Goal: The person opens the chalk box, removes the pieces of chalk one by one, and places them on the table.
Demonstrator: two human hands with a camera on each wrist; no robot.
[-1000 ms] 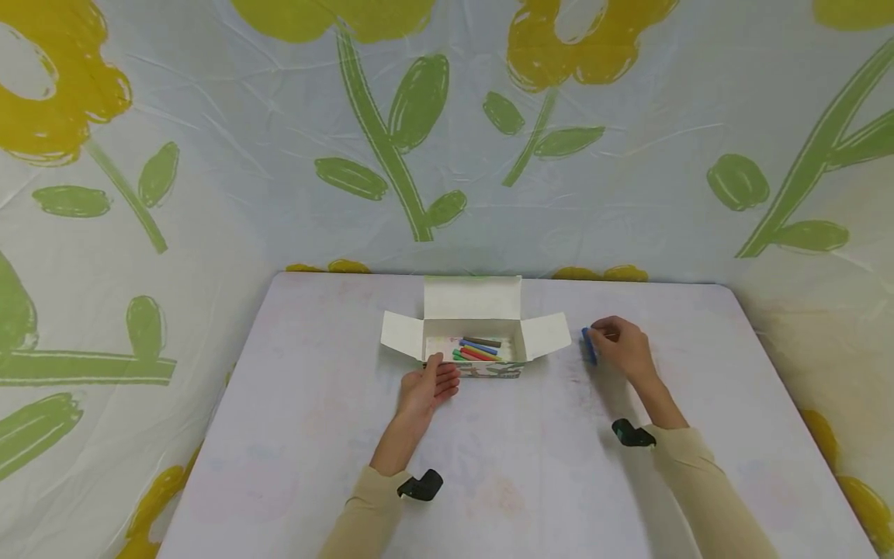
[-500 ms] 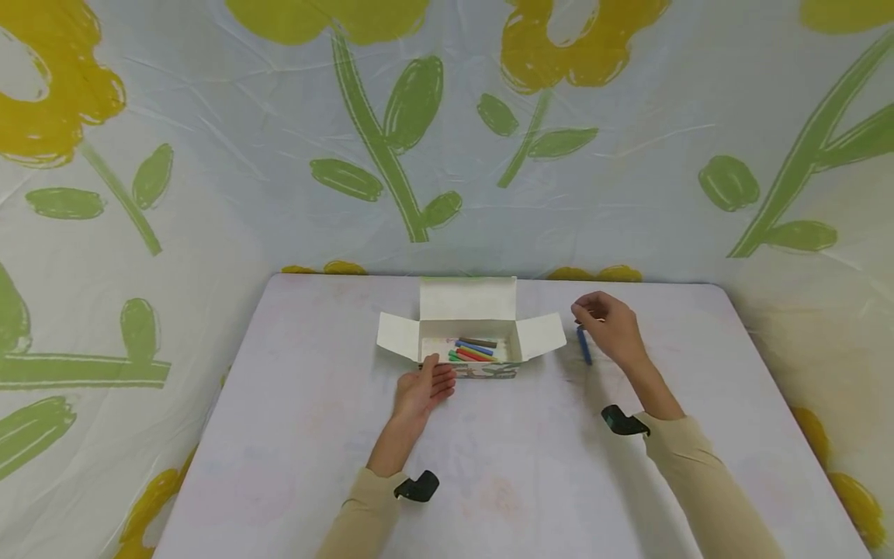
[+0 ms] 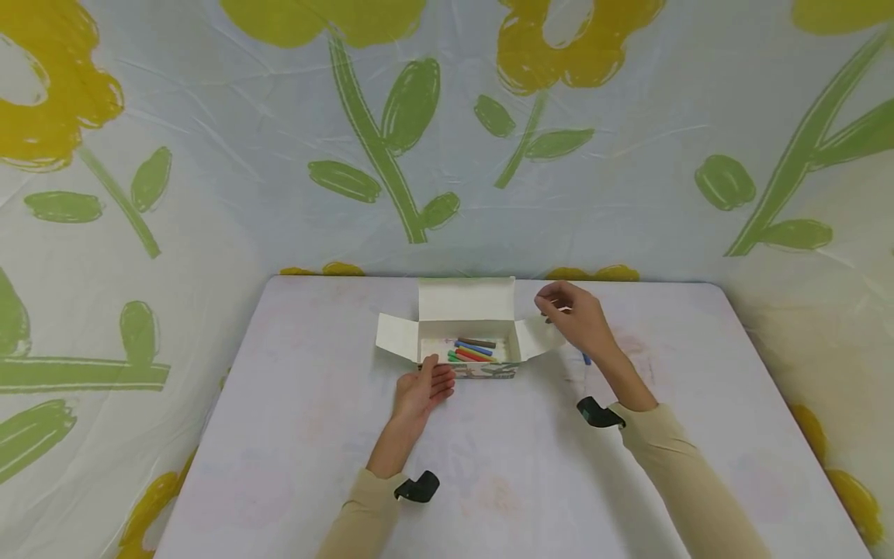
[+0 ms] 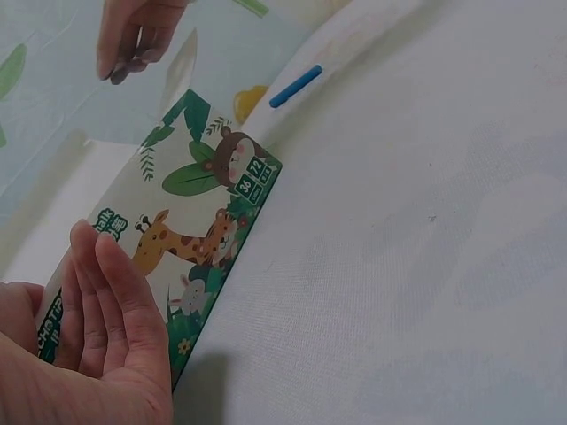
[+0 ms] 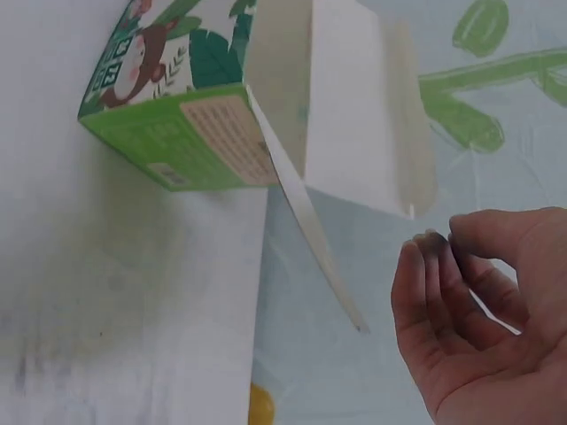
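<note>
An animal-print cardboard box (image 3: 497, 372) stands with its flaps raised at the far middle of the table. Several coloured crayons (image 3: 475, 354) lie inside it. My left hand (image 3: 417, 394) is at the box's front left, thumb at the rim; in the left wrist view its fingers (image 4: 133, 323) stretch fairly straight along the printed front. Over the box's right flap hovers my right hand (image 3: 576, 320), thumb and fingers bent toward each other. Its fingertips (image 5: 409, 257) look dark; whether something small sits between them cannot be made out. A blue crayon (image 3: 586, 359) lies right of the box, partly behind the right wrist.
The box's back flap (image 3: 466, 300) stands up, and its left flap (image 3: 396, 335) spreads sideways. Behind the white table (image 3: 314, 435) hangs a flower-patterned cloth (image 3: 279, 101). Faint smudges (image 3: 632, 341) mark the tabletop at right.
My right hand has risen from beside the blue crayon and moved left over the box's right flap. The blue crayon stays on the table. My left hand keeps its place at the box.
</note>
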